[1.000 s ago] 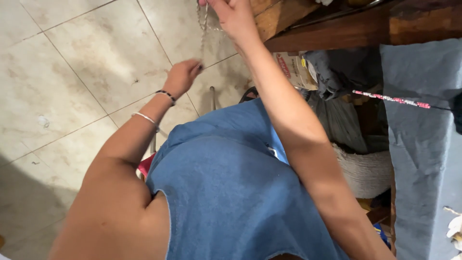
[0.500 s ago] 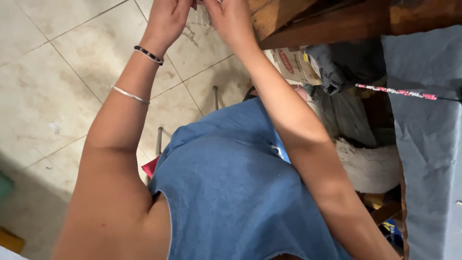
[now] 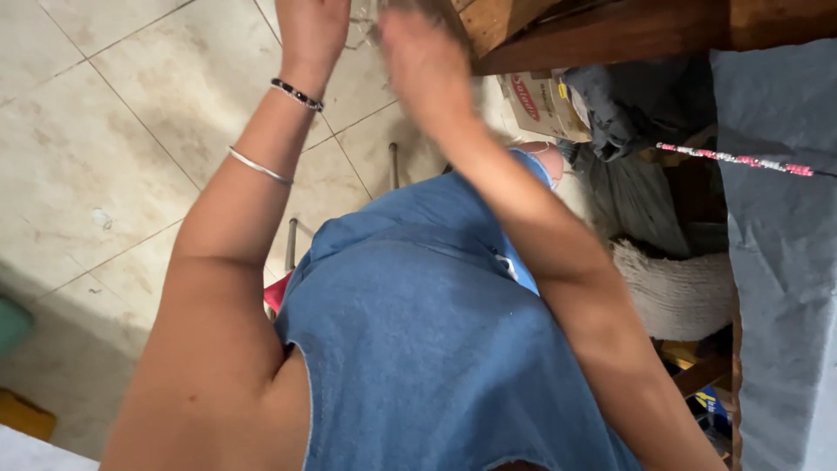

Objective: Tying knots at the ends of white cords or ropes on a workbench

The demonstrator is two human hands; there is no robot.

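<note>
Standing over the tiled floor (image 3: 131, 113) beside the wooden table (image 3: 610, 30), the person raises both hands to the frame's top edge. The left hand (image 3: 311, 30) seems closed around a thin chain (image 3: 364, 30); the blurred right hand (image 3: 423, 61) reaches beside it, grip unclear. Steadier hands should help with handling something so fine.
</note>
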